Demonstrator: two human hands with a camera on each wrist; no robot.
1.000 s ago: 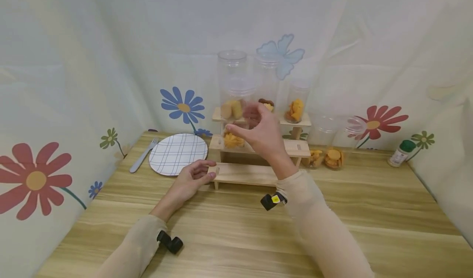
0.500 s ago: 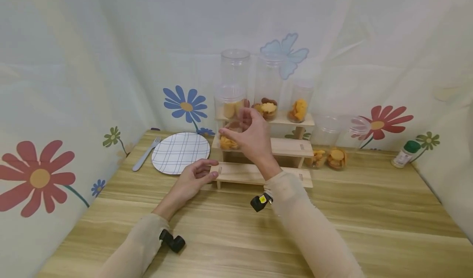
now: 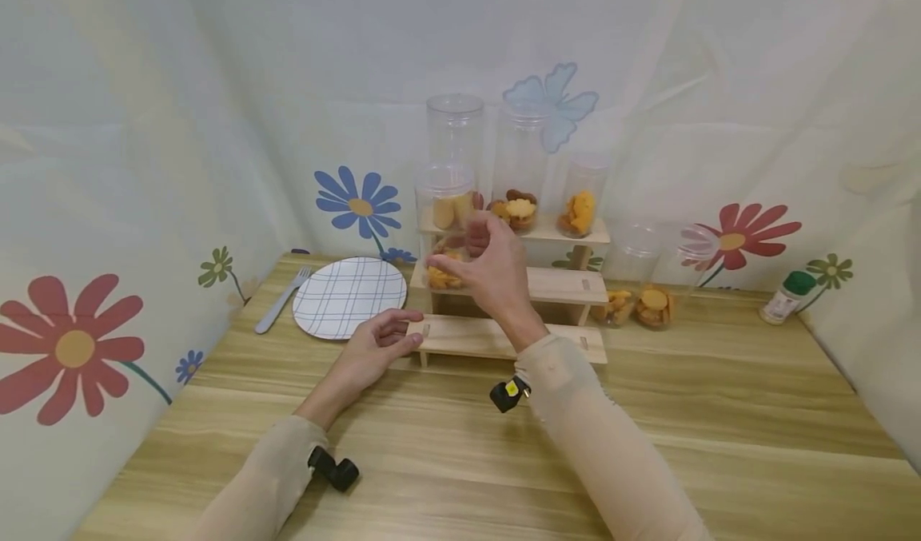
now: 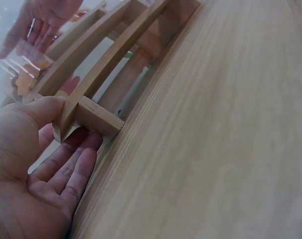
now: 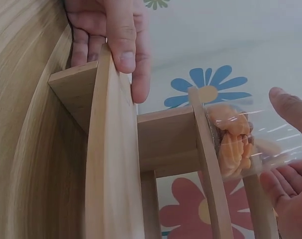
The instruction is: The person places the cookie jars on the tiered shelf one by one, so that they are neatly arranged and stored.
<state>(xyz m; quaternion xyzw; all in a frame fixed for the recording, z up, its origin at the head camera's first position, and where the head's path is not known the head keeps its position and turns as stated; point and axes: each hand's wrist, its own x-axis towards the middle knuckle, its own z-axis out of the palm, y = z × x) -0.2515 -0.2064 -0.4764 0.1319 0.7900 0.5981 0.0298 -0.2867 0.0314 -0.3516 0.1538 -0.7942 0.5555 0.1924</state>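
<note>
A three-step wooden shelf [image 3: 475, 335] stands on the table. My left hand [image 3: 370, 353] holds the left end of its lowest step, thumb on the board's edge and fingers below, as the left wrist view shows. On the left of the middle step stands a clear jar [image 3: 446, 276] of orange snacks. My right hand [image 3: 498, 265] curls round this jar, thumb on its left side and fingers on the other. In the right wrist view the jar's snacks [image 5: 233, 137] show; the full contact of the fingers is partly hidden.
Behind, on the top step, stand jars of cookies [image 3: 516, 209], pale biscuits [image 3: 452, 211] and orange snacks [image 3: 579, 212]. More jars [image 3: 653, 305] stand right of the shelf. A checked plate [image 3: 348, 297] and a fork [image 3: 282, 301] lie left; a green-capped shaker [image 3: 787, 297] stands far right.
My right hand has shifted left along the middle step, and the jar has moved left with it. The left hand stays at the lowest step. The last half second shows hardly any movement.
</note>
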